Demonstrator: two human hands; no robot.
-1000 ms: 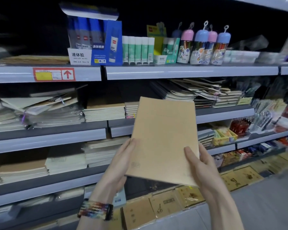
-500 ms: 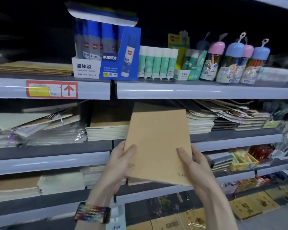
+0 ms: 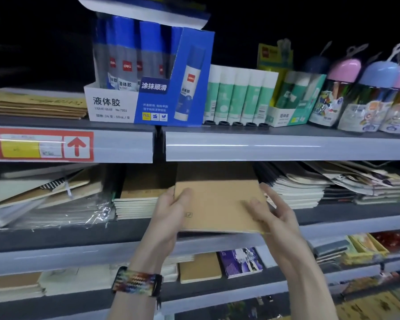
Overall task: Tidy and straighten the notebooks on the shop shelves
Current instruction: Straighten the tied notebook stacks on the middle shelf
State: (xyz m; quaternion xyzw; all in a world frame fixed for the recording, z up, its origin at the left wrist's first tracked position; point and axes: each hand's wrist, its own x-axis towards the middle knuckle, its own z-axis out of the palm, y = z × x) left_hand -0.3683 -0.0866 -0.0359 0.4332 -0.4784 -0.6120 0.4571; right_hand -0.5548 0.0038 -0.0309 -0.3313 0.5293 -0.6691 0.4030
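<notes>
The kraft notebook (image 3: 219, 204) has gone from standing tilted in front of the shelves, half a sec ago, to lying near flat. Its far end is now pushed in under the upper shelf (image 3: 263, 145), into a gap on the middle shelf (image 3: 56, 236). Both hands came up and fwd with it. The left hand (image 3: 171, 215) grips the left edge, thumb on the cover, fingers hidden below. The right hand (image 3: 277, 215) holds the near right corner, thumb on top, forefinger stretched along the right edge. So neither hand is free.

Where it sits: betw. the cream-edged stack (image 3: 136, 204) on the left and the white-edged stack (image 3: 296, 192) on the right, just beside both, with the near edge out over the shelf front. Whether it already rests on anything underneath can't be told, since hands and cover hide that (the far end is in shadow too).

My reading: the carry is over and this is the placing step, one notebook nearly home but not done. It prob. wants pushing back until flush w/ its neighbours' front edges. Plenty is left after that: the plastic-wrapped pile (image 3: 44, 204) at left lies askew, and the fanned notebooks (image 3: 367, 181) at far right are splayed.
</notes>
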